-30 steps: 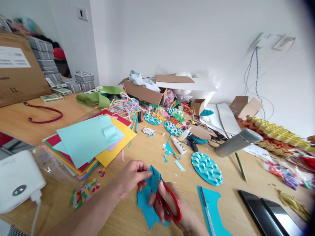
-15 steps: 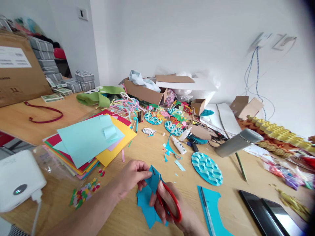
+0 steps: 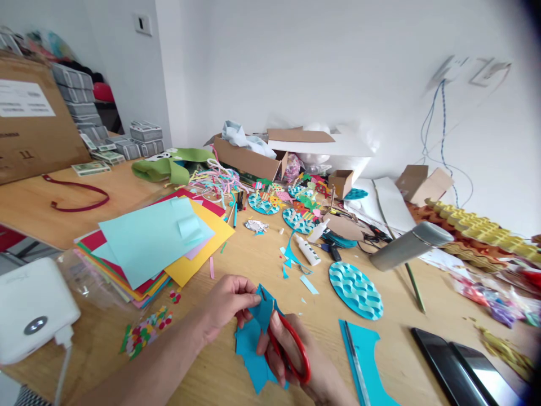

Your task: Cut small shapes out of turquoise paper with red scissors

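Near the bottom centre, my left hand (image 3: 231,301) pinches a small folded piece of blue paper (image 3: 262,316) between thumb and fingers. Red-handled scissors (image 3: 303,358) are in my right hand (image 3: 291,349), its fingers wrapped round the handles. Their blades are mostly hidden behind the blue piece, at its right side. Below both hands a jagged blue scrap (image 3: 256,363) lies on the table. Further right rests a cut blue sheet (image 3: 369,361) with a pen (image 3: 357,363) on it.
Coloured paper sheets (image 3: 139,242) are stacked at the left, with paper dots (image 3: 147,332) below them. A wavy blue oval (image 3: 355,290), glue bottle (image 3: 308,251), grey flask (image 3: 408,245) and dark phone (image 3: 439,361) lie to the right. Boxes (image 3: 249,158) stand behind.
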A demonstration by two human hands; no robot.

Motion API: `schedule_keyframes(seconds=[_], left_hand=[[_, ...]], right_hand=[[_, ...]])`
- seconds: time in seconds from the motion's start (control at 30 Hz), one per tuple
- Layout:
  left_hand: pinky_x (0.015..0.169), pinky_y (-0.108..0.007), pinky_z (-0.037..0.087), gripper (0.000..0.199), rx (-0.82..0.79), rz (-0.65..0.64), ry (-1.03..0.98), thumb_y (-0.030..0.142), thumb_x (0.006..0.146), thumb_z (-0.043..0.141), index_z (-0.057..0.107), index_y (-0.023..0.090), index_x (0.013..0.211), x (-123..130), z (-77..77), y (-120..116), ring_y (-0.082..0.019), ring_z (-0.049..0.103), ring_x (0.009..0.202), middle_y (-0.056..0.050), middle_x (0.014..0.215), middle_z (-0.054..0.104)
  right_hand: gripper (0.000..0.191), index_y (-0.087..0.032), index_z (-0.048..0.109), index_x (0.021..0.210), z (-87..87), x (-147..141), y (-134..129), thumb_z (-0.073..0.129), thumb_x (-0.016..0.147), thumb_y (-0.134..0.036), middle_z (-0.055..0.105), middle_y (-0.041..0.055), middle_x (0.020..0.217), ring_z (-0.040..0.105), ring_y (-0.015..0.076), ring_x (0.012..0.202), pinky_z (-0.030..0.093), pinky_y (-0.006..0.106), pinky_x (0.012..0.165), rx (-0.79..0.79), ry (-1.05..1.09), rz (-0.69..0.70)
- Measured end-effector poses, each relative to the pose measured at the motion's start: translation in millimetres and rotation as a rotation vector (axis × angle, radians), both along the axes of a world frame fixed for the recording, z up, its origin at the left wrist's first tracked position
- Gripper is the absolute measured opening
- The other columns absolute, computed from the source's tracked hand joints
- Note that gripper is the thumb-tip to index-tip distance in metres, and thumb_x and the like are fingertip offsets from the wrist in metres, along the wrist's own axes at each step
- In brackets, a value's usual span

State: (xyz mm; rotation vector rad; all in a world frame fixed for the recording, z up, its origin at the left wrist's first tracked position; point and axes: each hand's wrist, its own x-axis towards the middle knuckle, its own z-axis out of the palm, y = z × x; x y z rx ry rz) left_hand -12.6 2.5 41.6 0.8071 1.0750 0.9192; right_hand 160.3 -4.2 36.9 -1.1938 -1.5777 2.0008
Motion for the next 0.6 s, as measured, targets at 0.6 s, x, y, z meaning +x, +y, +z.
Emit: schedule_keyframes(seconds=[0.6], left_hand=[[0.041, -0.021, 0.033, 0.031, 0.005, -0.003, 0.010, 0.040, 0.060, 0.071, 0.060, 0.012, 0.069, -0.8, 0.8, 0.4, -0.009, 0.047, 0.046, 0.001, 0.057, 0.056]], right_hand=[[0.071, -0.011, 0.064, 0.065, 1.3, 1.3, -0.7, 0.038, 0.081, -0.076, 0.042, -0.0041, 0.034, 0.032, 0.0042, 0.026, 0.023, 0.018, 0.031, 0.042, -0.001, 0.010]])
